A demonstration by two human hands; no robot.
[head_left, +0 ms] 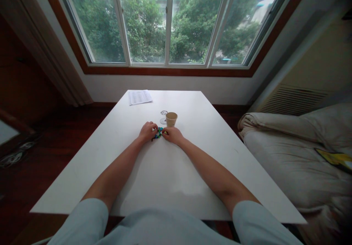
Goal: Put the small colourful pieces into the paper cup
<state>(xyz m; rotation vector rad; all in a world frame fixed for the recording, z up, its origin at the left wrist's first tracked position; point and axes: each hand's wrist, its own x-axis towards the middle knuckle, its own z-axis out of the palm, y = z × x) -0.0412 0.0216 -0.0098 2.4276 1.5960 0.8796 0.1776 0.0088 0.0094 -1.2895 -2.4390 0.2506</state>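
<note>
Well, from where I'm stood, both hands are out over the white table [154,186], approx. at its middle, w/ a small bundle of multicoloured bits [158,132] between them — mostly blue & green, plus a dark end poking out toward the person. It's lying at or just above the tabletop; can't tell which. The left hand [149,130] has its fingers curled in at the bundle's left side, the right hand [172,134] comes in from the other side w/ thumb & fingertips right up against it. Hands are close together but not touching each other, as far as I can see; whether either has a firm pinch is too small to tell.

Just beyond the right hand stands a tan cup [171,118], upright, its base partly hidden by that hand. Left of the cup, a clear item [163,121] w/ rounded outlines — too faint to name. Printed papers [140,97] lie near the table's far left corner, well apart from the hands.

Pale blue-grey sleeves [92,210] on both arms. Ahead, a wide window [147,36] w/ trees outside; a curtain [41,43] to its left, a light-coloured sofa [291,160] on the right, & cables [16,157] on the dark red floor at far left.
</note>
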